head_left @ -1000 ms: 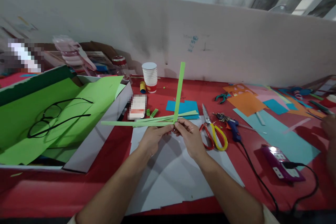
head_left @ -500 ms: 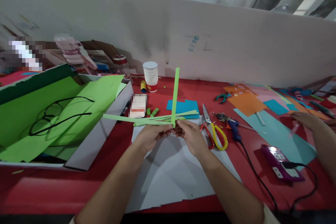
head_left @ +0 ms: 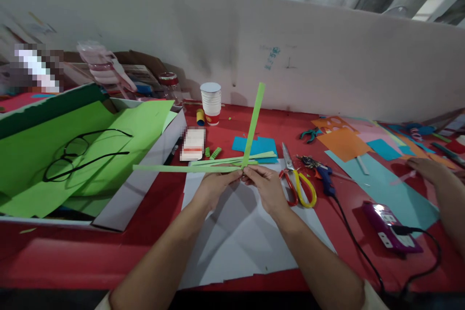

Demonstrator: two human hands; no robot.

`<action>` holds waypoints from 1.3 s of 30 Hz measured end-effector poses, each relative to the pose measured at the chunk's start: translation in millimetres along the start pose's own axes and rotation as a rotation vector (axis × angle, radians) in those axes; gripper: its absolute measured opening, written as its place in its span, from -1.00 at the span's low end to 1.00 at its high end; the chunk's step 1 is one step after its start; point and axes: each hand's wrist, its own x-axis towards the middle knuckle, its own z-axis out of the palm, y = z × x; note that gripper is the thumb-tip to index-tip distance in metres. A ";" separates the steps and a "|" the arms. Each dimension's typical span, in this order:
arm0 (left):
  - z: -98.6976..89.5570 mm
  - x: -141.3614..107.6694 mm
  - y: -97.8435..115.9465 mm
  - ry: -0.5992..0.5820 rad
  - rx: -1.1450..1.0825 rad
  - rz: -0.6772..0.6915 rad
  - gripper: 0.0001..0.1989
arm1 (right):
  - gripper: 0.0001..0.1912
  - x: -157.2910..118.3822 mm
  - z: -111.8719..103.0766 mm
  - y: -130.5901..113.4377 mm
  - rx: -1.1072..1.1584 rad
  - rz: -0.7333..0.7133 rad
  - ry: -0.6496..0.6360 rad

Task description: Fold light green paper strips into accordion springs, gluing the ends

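Observation:
Both my hands meet above the white paper sheets (head_left: 232, 247), fingers pinched where two green paper strips come together. My left hand (head_left: 216, 186) holds the pale green strip (head_left: 170, 168), which sticks out level to the left. In my right hand (head_left: 267, 186) is the brighter green strip (head_left: 254, 123), standing up and leaning right. The fingertips hide how the strips join. Behind them, more green strips (head_left: 267, 156) lie across a blue paper piece (head_left: 238, 144). Two small folded green paper pieces (head_left: 215, 153) rest nearby. Scissors (head_left: 296, 179) with red and yellow handles lie right of my right hand.
At left, a box (head_left: 141, 179) holds green sheets and eyeglasses (head_left: 69, 160). Paper cups (head_left: 211, 101) stand behind. A glue gun (head_left: 325, 179), its cord and a purple power socket (head_left: 388, 227) lie at right. Another person's hand (head_left: 423, 169) is over the teal sheet (head_left: 381, 189).
The upright strip has tilted to the right, and the left-pointing strip has become more level. My hands stay together at the joint. The view has shifted slightly.

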 end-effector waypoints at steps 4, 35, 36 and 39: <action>1.8 1.5 -2.6 0.058 0.010 0.035 -0.72 | -0.82 0.3 0.0 0.5 -0.036 -0.040 0.051; -1.1 2.9 -2.5 -0.041 -0.043 0.053 -0.84 | -0.83 -2.2 3.8 -3.5 0.142 0.052 -0.067; -2.1 3.0 -1.5 -0.058 -0.037 0.040 -0.84 | -0.83 -2.2 3.5 -3.6 0.150 0.059 -0.063; -4.9 4.0 1.1 -0.109 -0.029 0.006 -0.84 | -0.84 -1.0 2.0 -3.2 0.184 0.090 -0.031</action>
